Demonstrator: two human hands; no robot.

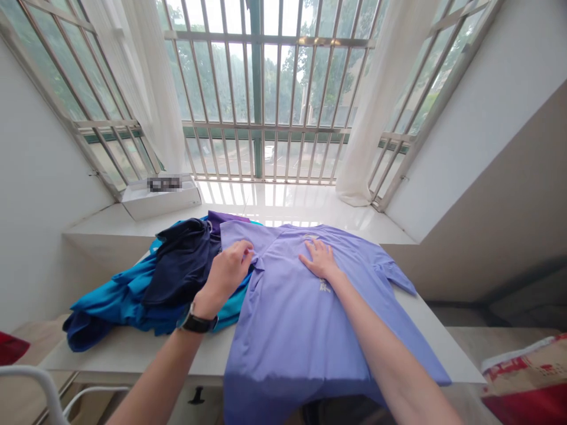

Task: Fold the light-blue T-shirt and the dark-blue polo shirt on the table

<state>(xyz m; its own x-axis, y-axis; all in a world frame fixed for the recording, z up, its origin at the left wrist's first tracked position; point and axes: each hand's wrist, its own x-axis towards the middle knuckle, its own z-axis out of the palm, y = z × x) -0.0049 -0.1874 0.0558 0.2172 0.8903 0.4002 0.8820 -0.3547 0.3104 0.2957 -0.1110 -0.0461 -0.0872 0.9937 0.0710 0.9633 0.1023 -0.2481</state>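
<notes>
A lilac T-shirt [301,330] lies spread flat on a white table [133,354], its hem hanging over the near edge. My right hand [318,260] lies open and flat on the shirt's chest, fingers spread. My left hand [230,270], with a black watch on the wrist, pinches the shirt's left sleeve near the shoulder. Just left of that hand sits a heap of clothes: a dark navy garment [183,262] on top of bright blue ones [115,301].
A white box [159,198] stands on the glossy window ledge [274,206] behind the table. A barred window with white curtains fills the back. A white chair frame [39,383] is at lower left, a red and white bag [527,372] at lower right.
</notes>
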